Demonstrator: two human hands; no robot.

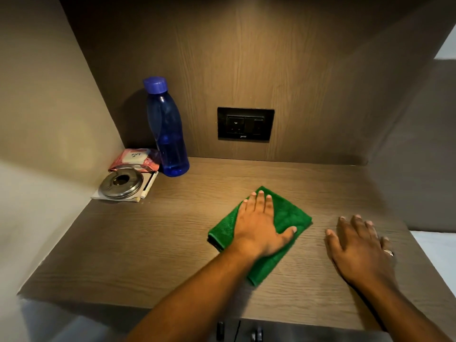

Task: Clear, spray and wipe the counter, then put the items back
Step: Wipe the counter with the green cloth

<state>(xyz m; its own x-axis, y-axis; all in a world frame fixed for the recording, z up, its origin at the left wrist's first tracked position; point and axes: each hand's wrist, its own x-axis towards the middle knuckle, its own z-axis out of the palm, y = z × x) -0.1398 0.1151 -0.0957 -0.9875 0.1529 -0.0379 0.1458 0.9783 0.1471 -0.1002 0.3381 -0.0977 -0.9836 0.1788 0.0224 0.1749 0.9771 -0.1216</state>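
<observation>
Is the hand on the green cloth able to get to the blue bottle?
Probably yes. The left hand lies flat on the cloth, and only bare counter lies between it and the bottle in the back corner.

One green cloth, one blue bottle, one round metal lid, one wipes pack, one wall socket, two hands: left, right.

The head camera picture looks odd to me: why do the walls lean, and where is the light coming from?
In the head view, the wide-angle lens bends the walls outward; light from above brightens the counter around the green cloth under the left hand, while the blue bottle casts a shadow left.
</observation>
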